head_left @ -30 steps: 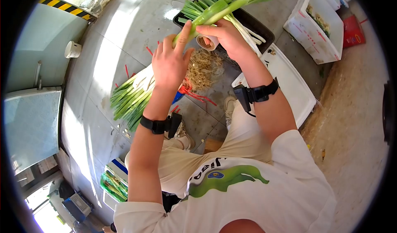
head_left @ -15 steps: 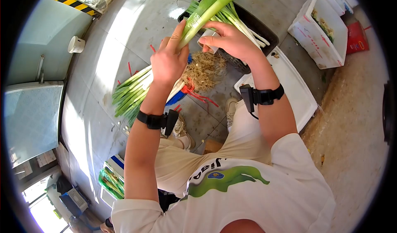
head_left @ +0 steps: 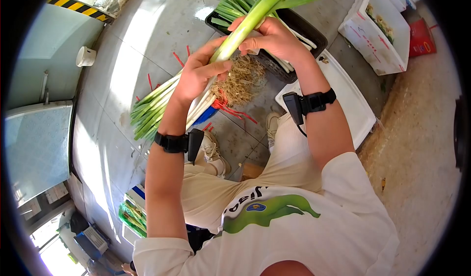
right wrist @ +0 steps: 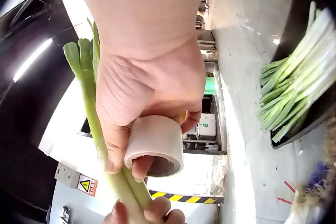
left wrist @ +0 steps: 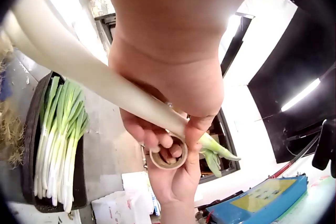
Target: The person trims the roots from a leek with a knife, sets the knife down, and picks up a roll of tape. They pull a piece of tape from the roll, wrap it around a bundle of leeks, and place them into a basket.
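Thick leeks [head_left: 255,18] slant up and away in front of me, white ends low, green leaves at the top. My left hand [head_left: 198,75] grips their pale lower part, thumb across the front. Higher up, my right hand [head_left: 282,40] lies against the stalks, and in the right wrist view its thumb presses on them. A roll of tape [right wrist: 155,136] hangs on this hand, a finger through its core. In the left wrist view the roll's open end faces the camera, close under the left fingers.
A black crate [head_left: 320,44] of leeks stands beyond the right hand. On the floor lie a leek bundle [head_left: 157,104], a heap of dry roots [head_left: 243,80] and red ties [head_left: 235,115]. To the right are a white foam lid [head_left: 343,99] and a foam box [head_left: 360,40].
My left index finger, earlier stretched along the stalks, now wraps round them with the thumb in front. My right hand has closed in on the leeks, and the tape roll is mostly hidden behind it.
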Demonstrator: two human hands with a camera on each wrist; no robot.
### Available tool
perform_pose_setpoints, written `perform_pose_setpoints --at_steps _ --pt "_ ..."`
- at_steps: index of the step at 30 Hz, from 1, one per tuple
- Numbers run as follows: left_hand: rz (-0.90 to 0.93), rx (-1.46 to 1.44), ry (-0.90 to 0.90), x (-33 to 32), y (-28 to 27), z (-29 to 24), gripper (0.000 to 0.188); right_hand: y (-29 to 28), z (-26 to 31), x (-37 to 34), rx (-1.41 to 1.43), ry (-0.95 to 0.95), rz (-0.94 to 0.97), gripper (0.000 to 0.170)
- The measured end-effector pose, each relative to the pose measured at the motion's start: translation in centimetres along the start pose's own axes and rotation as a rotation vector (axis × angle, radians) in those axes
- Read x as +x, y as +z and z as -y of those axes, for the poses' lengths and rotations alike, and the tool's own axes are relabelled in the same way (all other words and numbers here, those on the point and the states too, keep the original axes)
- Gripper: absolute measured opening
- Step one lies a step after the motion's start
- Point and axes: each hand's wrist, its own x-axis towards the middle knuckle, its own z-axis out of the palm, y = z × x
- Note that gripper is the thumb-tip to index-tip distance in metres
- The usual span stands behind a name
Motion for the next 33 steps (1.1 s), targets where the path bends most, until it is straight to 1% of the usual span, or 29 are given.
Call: perform_pose_setpoints --at_steps 2,3,4,5,6,7,8,10,11,15,17,18,19,20,21,22,23,24,25,26,28,29,31,33 --pt "-0.006 0.037 0.028 0.0 0.2 0.0 0.053 0.4 0.2 -0.1 0.054 0.001 -0.046 0.033" --pt "-0.11 0.424 0.234 0.0 0.4 0.1 0.05 0.3 0.0 0.0 0.052 -0.001 -0.047 0.033" --pt "-0.215 0.811 0.441 -0.1 0.6 0.0 0.048 0.2 -0.2 0.1 0.024 0.02 -0.093 0.029" --pt "-0.217 0.813 0.444 -0.2 1.1 0.2 0.048 0.2 -0.3 0.3 -0.004 0.041 -0.138 0.026" --pt "-0.382 0.939 0.482 -0.5 2.2 0.1 0.046 0.5 -0.4 0.3 -0.004 0.038 -0.134 0.026" --pt "-0.551 1.062 0.517 -0.5 3.0 0.1 0.045 0.9 -0.3 0.4 0.017 0.046 -0.174 0.025" --pt "-0.556 1.063 0.518 -0.4 3.3 0.0 0.045 1.3 -0.2 0.5 0.038 0.054 -0.213 0.025" --pt "-0.619 1.086 0.422 -0.4 3.7 0.1 0.042 2.1 0.1 0.4 0.037 0.052 -0.216 0.025" --pt "-0.626 1.086 0.423 -0.4 3.7 0.1 0.042 2.4 0.3 0.4 0.035 0.05 -0.225 0.025" --pt "-0.648 0.971 0.383 -0.3 3.2 0.9 0.036 2.8 0.7 0.1 0.021 0.085 -0.211 0.028" --pt "-0.661 0.93 0.363 -0.5 2.9 1.0 0.034 2.7 1.0 -0.1 0.092 0.066 -0.137 0.037" --pt "-0.655 0.829 0.324 -0.5 2.9 0.9 0.034 2.7 1.2 -0.1 0.095 0.064 -0.131 0.037" --pt "-0.647 0.727 0.283 -0.6 2.8 0.9 0.034 2.7 1.4 -0.2 0.022 0.098 -0.113 0.042" --pt "-0.65 0.728 0.28 -0.7 2.8 1.0 0.034 2.5 1.5 -0.4 -0.052 0.132 -0.097 0.047" --pt "-0.617 0.59 0.274 -0.7 2.8 1.1 0.034 2.3 1.2 -0.2 -0.146 0.145 -0.076 0.053" --pt "-0.58 0.451 0.264 -0.7 2.8 1.2 0.035 1.9 1.0 -0.3 -0.142 0.149 -0.076 0.053" --pt "-0.576 0.451 0.258 -0.7 2.6 1.3 0.035 1.5 1.0 -0.4 -0.193 0.152 -0.082 0.055" --pt "-0.476 0.311 0.251 -0.6 2.4 1.3 0.036 1.2 1.1 -0.4 -0.247 0.153 -0.087 0.056" --pt "-0.377 0.173 0.244 -0.6 2.1 1.1 0.038 1.0 1.0 -0.4 -0.223 0.126 -0.073 0.058" --pt "-0.374 0.172 0.241 -0.6 2.0 1.0 0.038 0.7 0.9 -0.2 -0.222 0.128 -0.075 0.058" --pt "-0.203 -0.018 0.123 -0.8 1.9 0.4 0.038 0.7 0.7 -0.3 -0.089 0.064 -0.029 0.059" --pt "-0.2 -0.02 0.119 -0.8 1.4 0.5 0.038 0.6 0.7 -0.3 -0.088 0.068 -0.032 0.059" --pt "0.027 -0.136 -0.011 -0.5 0.4 0.8 0.041 0.8 1.2 -0.4 -0.026 0.038 0.049 0.054" --pt "0.04 -0.151 -0.021 -0.4 0.2 1.3 0.042 1.0 1.3 -0.5 0.011 0.066 0.033 0.052"
